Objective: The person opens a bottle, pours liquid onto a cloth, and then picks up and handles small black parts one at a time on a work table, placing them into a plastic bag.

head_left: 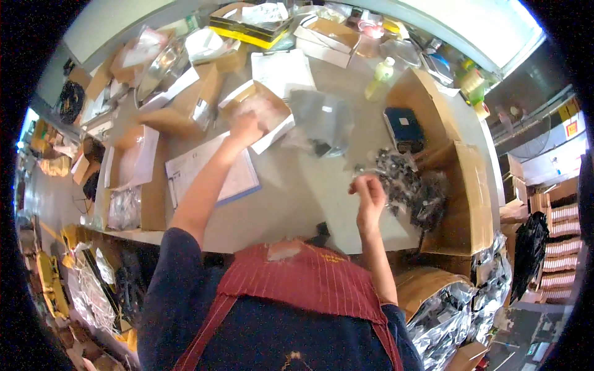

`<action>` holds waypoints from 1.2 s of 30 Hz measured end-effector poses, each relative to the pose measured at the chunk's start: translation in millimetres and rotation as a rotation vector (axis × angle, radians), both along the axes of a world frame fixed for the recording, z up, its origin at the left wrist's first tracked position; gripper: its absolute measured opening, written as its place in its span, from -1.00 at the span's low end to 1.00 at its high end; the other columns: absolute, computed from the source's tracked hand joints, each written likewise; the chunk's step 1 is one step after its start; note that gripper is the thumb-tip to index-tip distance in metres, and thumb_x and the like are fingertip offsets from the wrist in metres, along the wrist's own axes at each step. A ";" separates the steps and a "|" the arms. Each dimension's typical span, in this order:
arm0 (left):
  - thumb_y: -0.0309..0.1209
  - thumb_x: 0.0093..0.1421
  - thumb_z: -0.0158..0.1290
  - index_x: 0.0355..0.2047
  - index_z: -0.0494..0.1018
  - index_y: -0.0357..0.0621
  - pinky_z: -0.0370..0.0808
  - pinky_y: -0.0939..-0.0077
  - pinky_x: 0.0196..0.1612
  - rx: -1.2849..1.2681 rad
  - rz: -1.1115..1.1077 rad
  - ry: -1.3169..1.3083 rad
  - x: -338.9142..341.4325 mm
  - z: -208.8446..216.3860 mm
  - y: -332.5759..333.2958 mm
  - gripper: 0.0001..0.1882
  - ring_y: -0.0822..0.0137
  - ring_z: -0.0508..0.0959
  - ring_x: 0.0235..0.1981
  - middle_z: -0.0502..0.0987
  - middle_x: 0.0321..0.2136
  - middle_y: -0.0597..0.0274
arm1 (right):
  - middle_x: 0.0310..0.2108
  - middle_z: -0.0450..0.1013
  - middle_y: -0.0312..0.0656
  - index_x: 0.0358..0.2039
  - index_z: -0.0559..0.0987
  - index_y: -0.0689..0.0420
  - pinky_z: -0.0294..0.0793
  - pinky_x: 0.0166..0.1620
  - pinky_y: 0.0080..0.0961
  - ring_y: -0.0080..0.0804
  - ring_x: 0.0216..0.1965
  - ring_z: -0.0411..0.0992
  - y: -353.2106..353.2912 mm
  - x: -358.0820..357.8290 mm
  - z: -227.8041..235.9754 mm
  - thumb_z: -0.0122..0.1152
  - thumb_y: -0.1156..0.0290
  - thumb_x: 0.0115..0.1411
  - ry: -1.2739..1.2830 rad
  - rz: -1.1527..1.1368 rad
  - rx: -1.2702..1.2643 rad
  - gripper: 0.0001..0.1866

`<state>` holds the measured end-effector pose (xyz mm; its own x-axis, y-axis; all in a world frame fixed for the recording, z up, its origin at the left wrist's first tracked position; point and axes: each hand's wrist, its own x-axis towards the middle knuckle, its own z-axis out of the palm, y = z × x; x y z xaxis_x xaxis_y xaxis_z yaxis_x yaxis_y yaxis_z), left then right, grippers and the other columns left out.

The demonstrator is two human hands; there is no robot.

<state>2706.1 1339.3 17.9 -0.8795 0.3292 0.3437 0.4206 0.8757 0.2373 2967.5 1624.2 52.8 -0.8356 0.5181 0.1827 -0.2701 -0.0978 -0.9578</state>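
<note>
My left hand (249,128) reaches into a small open cardboard box (279,133) with white outer walls, which holds clear plastic bags. Its fingers are blurred and partly hidden among them. On the right, my right hand (369,190) is raised over the table with thumb and fingers pinched together. Something small shows near its fingertips, too small to name. Beside that hand lies a heap of small dark parts (401,170), partly in clear plastic. Between the hands, farther back, a large clear plastic bag (325,117) lies flat on the table (291,198).
A clipboard with printed sheets (213,166) lies by my left forearm. Open cardboard boxes stand at the left (153,179) and right (461,198). A dark blue box (403,125), a greenish bottle (379,79) and a black-and-yellow tray (247,34) are farther back.
</note>
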 end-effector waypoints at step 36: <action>-0.48 0.06 0.20 -0.23 0.44 -0.21 0.53 0.46 -0.40 1.125 -0.045 -0.895 137.8 -32.0 14.7 -0.74 0.32 0.60 -0.41 0.58 -0.42 0.16 | 0.12 0.26 0.02 0.12 0.36 0.15 0.17 0.26 -0.01 0.10 0.22 0.16 -28.2 -101.6 -95.9 0.02 0.45 0.15 -0.272 0.196 1.498 -0.53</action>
